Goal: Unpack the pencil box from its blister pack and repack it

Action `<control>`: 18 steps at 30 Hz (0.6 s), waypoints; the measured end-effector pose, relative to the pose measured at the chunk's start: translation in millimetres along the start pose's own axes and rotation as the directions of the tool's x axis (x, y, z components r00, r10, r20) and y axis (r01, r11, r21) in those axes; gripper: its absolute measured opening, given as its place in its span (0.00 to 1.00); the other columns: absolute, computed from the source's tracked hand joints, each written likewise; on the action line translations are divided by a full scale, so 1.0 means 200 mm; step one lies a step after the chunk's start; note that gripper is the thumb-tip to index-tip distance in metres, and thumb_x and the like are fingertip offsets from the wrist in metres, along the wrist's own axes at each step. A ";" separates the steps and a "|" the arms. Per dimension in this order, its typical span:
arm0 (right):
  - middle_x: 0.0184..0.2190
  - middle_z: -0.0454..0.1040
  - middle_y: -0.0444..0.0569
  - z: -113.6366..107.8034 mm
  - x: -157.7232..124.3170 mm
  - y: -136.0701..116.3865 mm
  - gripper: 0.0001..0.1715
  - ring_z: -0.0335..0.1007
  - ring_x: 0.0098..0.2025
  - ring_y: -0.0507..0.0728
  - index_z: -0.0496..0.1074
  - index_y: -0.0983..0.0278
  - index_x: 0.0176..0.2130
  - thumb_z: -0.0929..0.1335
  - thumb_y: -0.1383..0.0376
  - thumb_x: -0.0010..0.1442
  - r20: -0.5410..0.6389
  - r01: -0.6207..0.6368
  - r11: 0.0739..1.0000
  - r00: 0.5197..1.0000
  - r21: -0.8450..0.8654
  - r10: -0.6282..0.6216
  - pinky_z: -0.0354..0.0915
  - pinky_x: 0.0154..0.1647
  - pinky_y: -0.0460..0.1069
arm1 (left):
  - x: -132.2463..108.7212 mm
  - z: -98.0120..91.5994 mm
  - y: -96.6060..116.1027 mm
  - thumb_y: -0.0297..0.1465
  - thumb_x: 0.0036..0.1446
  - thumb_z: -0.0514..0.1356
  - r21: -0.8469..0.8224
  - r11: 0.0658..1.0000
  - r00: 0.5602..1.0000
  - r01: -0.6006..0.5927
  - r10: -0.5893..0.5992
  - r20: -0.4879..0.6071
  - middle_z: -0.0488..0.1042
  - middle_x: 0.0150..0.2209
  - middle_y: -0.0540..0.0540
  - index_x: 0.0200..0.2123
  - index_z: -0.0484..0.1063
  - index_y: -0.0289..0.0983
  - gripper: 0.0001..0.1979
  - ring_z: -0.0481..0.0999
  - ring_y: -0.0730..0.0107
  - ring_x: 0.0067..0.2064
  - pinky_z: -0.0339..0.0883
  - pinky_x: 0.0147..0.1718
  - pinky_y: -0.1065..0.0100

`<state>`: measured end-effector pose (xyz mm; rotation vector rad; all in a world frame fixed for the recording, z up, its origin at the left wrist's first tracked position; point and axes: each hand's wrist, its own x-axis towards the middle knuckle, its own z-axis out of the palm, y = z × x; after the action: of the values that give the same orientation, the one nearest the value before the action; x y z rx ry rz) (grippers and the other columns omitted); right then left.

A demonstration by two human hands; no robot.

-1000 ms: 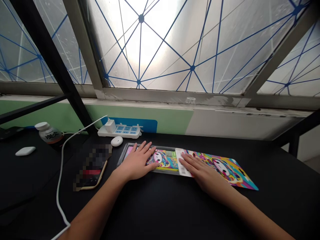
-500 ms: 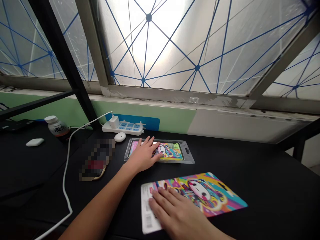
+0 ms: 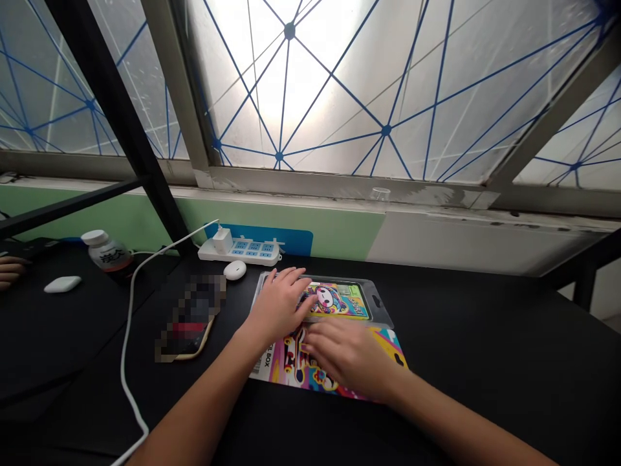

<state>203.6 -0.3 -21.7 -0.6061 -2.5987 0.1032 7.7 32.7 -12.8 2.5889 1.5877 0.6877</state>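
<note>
My left hand (image 3: 281, 301) lies with its fingers spread on a clear plastic blister pack (image 3: 383, 315). Inside the pack shows a bright cartoon-printed case (image 3: 347, 299) with a white-faced figure. Just in front, my right hand (image 3: 344, 353) rests flat on a colourful cardboard backing card (image 3: 310, 375), fingers stretched out towards the left and slightly bent. The card's left strip is white with the letters "BOX", and a dark hanging hole shows at its right. The card's far edge meets the pack's near edge; whether one overlaps the other I cannot tell. My hands cover parts of both.
On the black table (image 3: 466, 362), a phone (image 3: 194, 323) lies left of the pack. Behind it are a white earbud case (image 3: 235, 270) and a power strip (image 3: 240, 249). A white cable (image 3: 126, 349), a bottle (image 3: 107, 252) and another person's hand (image 3: 10, 270) are further left.
My right hand has slid the card away from me and leftwards, up against the pack, and straightened it. The pack has shifted slightly right under my left hand. Another person's hand has appeared at far left.
</note>
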 end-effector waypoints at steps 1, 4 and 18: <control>0.38 0.79 0.52 -0.04 -0.02 0.05 0.15 0.74 0.42 0.58 0.75 0.63 0.40 0.61 0.66 0.71 -0.009 -0.067 0.997 0.998 -0.032 0.066 0.68 0.48 0.54 | -0.01 -0.01 -0.01 0.42 0.70 0.51 0.009 1.000 1.000 0.022 -0.022 0.017 0.67 0.64 0.41 0.58 0.71 0.39 0.21 0.62 0.53 0.66 0.54 0.64 0.46; 0.43 0.76 0.55 -0.16 -0.05 0.26 0.15 0.72 0.46 0.62 0.75 0.63 0.43 0.61 0.62 0.70 0.082 -0.358 0.929 0.927 -0.089 0.365 0.67 0.49 0.58 | -0.02 0.00 -0.05 0.49 0.69 0.49 0.029 0.995 0.982 0.097 -0.100 0.161 0.61 0.68 0.38 0.64 0.65 0.38 0.29 0.56 0.45 0.69 0.53 0.63 0.40; 0.50 0.69 0.56 -0.27 0.00 0.55 0.26 0.69 0.50 0.64 0.71 0.62 0.54 0.70 0.51 0.60 0.367 -0.489 0.871 0.803 -0.046 0.470 0.67 0.50 0.56 | 0.00 0.03 -0.08 0.50 0.69 0.47 0.055 0.991 0.962 0.123 -0.132 0.239 0.54 0.71 0.40 0.66 0.61 0.41 0.30 0.50 0.46 0.71 0.46 0.66 0.41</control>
<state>272.3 97.3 7.7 -1.3333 -2.7098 0.4902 -2.8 41.1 -21.8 2.4546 1.6847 0.3195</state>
